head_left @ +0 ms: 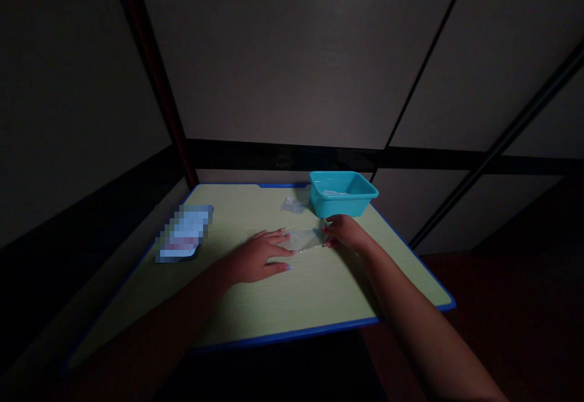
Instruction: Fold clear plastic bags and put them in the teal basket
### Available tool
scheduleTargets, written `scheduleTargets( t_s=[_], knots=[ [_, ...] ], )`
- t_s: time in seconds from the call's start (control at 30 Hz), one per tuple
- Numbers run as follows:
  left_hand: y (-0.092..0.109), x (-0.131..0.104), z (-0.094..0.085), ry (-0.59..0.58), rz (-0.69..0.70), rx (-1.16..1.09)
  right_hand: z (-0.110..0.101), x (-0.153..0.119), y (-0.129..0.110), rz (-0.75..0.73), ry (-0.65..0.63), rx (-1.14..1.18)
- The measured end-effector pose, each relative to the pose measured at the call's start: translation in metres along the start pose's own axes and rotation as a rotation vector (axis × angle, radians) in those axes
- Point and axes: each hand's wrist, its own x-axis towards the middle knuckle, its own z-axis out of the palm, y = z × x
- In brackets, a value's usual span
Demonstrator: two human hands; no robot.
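Observation:
A clear plastic bag (pixel 306 239) lies flat on the table between my hands. My left hand (pixel 264 257) rests on its left part with the fingers spread, pressing it to the tabletop. At the bag's right end, my right hand (pixel 341 230) pinches the edge between thumb and fingers. Just behind my right hand stands a turquoise plastic basin (pixel 343 206), with some clear or whitish plastic inside. Left of the basin lies a small crumpled piece of clear plastic (pixel 292 205).
The pale yellow-green table (pixel 255 311) has a blue edge. Near its left side lies a flat, phone-like object (pixel 186 235), its screen blurred out. Panelled walls (pixel 292 61) stand close behind and to the left.

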Motion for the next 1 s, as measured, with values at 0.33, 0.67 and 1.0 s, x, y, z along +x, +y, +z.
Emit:
scheduleTargets(
  t_s=[0.33,0.67,1.0],
  knots=[
    [0.0045,-0.0007,-0.0044,-0.138,-0.144,-0.008,0.0020,-0.0039,-0.0056,0.069,-0.022,0.042],
    [0.0067,0.0003,-0.0060,-0.177,-0.168,-0.010,0.0017,-0.0020,-0.0026,0.093,-0.025,0.013],
    [0.0061,-0.0012,-0.0052,-0.162,-0.159,-0.017,0.0005,-0.0011,-0.0041,0.062,0.056,0.098]
  ],
)
